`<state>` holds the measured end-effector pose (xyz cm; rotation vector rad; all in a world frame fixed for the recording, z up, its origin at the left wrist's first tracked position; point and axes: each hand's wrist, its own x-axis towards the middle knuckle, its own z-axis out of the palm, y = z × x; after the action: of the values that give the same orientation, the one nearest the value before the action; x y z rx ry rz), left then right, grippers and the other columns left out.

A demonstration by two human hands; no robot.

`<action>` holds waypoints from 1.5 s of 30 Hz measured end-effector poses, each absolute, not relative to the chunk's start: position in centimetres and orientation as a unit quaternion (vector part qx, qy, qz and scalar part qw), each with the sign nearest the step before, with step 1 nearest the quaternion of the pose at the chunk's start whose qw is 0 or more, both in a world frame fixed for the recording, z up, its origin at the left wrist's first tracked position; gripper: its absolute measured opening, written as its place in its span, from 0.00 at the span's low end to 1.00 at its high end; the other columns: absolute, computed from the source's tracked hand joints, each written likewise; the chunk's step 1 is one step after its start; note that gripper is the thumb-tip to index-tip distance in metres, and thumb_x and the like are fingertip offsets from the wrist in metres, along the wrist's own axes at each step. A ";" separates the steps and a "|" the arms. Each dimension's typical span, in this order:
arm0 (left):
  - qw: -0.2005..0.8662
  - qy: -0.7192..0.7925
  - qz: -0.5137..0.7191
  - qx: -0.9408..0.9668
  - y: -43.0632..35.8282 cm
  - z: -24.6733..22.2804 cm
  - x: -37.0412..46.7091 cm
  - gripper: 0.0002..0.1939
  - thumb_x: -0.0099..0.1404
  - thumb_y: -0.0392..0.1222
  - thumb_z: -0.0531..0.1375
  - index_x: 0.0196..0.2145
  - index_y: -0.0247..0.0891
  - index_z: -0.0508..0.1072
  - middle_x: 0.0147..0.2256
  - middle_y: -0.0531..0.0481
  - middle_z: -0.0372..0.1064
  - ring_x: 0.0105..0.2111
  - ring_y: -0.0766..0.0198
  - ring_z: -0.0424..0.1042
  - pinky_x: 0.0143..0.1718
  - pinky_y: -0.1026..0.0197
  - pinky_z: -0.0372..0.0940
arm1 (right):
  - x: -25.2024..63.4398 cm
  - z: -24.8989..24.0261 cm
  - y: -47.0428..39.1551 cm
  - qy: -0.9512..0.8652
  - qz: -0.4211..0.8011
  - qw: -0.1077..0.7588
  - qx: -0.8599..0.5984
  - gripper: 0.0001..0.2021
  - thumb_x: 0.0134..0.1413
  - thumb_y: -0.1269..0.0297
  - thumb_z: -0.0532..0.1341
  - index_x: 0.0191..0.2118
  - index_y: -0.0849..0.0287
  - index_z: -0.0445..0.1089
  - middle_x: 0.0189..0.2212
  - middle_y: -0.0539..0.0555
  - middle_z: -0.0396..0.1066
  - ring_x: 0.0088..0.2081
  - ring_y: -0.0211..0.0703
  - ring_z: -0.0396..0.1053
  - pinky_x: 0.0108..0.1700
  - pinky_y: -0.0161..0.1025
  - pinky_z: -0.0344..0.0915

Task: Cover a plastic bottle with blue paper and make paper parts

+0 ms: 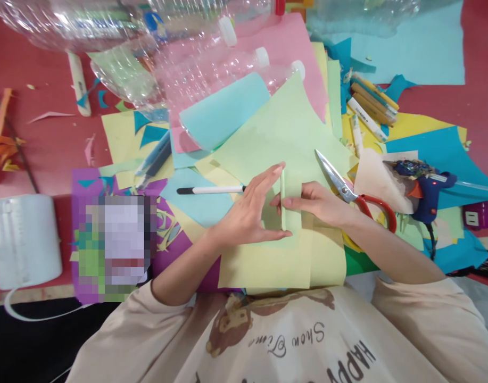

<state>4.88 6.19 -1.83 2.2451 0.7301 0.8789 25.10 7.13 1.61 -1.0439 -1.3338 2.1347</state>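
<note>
A small folded piece of pale green paper (292, 207) stands edge-on in front of me, over larger green and yellow sheets. My left hand (249, 210) spans it, fingertips at its far end and thumb at its near end. Between thumb and fingers, my right hand (317, 202) pinches the same piece near its middle; some of those fingers are hidden behind it. A white pen with a black tip (212, 190) lies by my left hand's fingers. Scissors with red handles (347, 191) rest open just beyond my right forearm.
Clear plastic bottles (212, 58) lie across the back. At the right are a blue glue gun (433, 194) and several markers (367, 119). A white box-shaped device (26, 239) sits at the left edge. Paper scraps and a purple sheet (172, 271) surround the work area.
</note>
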 end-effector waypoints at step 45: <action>0.498 0.465 0.355 0.641 6.4 -0.2 6.1 0.07 0.64 0.41 0.56 0.30 0.38 0.70 0.28 0.53 0.69 0.29 0.68 0.67 0.35 0.64 0.64 | 24.5 1.1 6.3 -0.590 0.624 0.178 -0.480 0.19 0.55 0.51 0.60 0.23 0.59 0.60 0.20 0.45 0.53 0.23 0.32 0.49 0.25 0.34 0.47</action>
<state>6.11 6.43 -0.16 1.5509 1.1246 0.8604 24.52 6.26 1.06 -1.3590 -1.6677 1.7665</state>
